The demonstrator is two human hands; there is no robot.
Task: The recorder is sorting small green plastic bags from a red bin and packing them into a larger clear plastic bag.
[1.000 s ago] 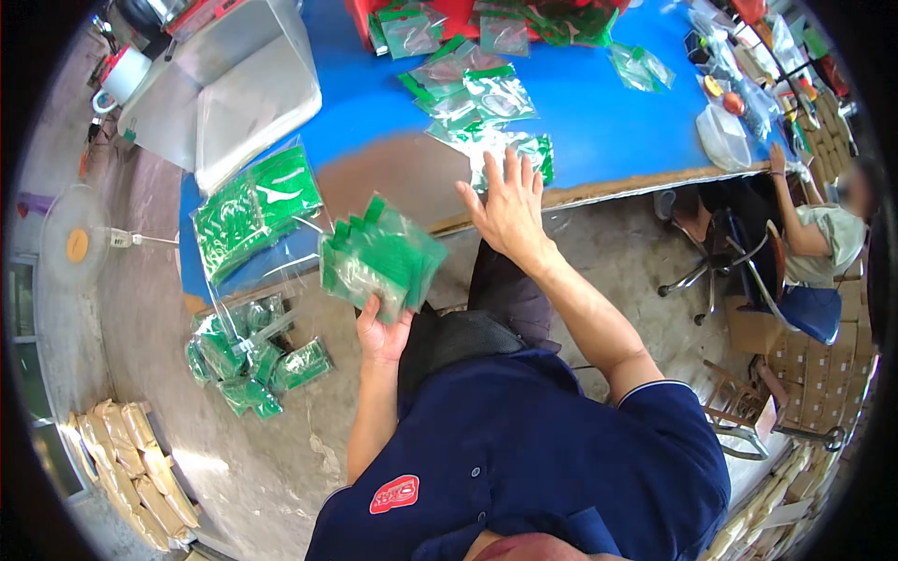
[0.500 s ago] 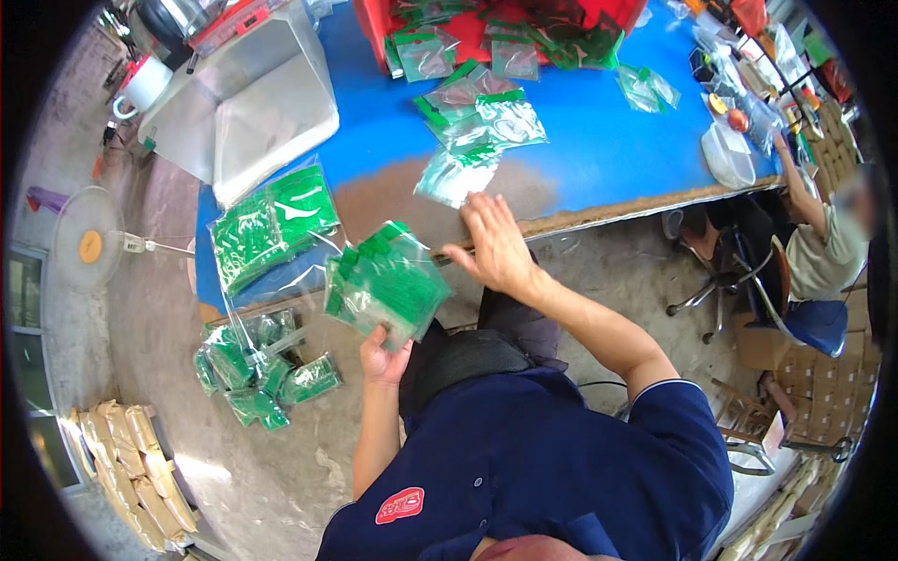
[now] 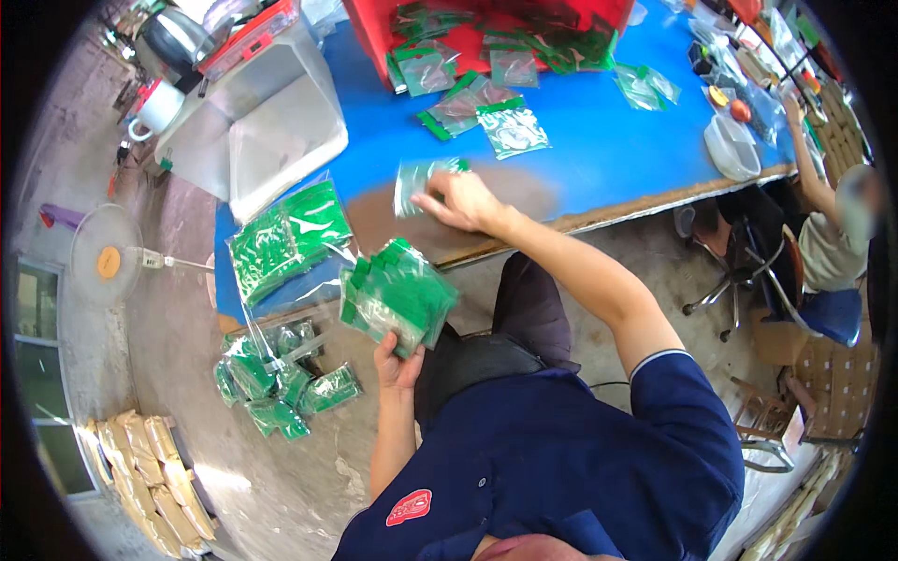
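My left hand (image 3: pixel 398 363) grips a fanned stack of clear plastic packets with green cards (image 3: pixel 400 294), just off the table's near edge. Over the worn brown patch of the table, my right hand (image 3: pixel 465 202) has its fingers curled onto a single clear packet with a green top (image 3: pixel 421 182); its fingertips are slightly blurred. Beyond that hand lie a packet with a pale insert (image 3: pixel 513 129) and a few overlapping green-topped packets (image 3: pixel 458 107). Left of the held stack, a large clear bag of green packets (image 3: pixel 290 234) rests at the table edge.
A red bin (image 3: pixel 369 42) with many packets stands at the back. On the left are a translucent box (image 3: pixel 285 140), a white mug (image 3: pixel 159 110) and a fan (image 3: pixel 108 262). Bagged green bundles (image 3: pixel 281 379) sit below the table edge. Another person (image 3: pixel 828 243) sits at the right.
My right hand has moved left and its fingers have curled from spread. The packet under it has slid left, apart from the others. The left hand still holds the stack.
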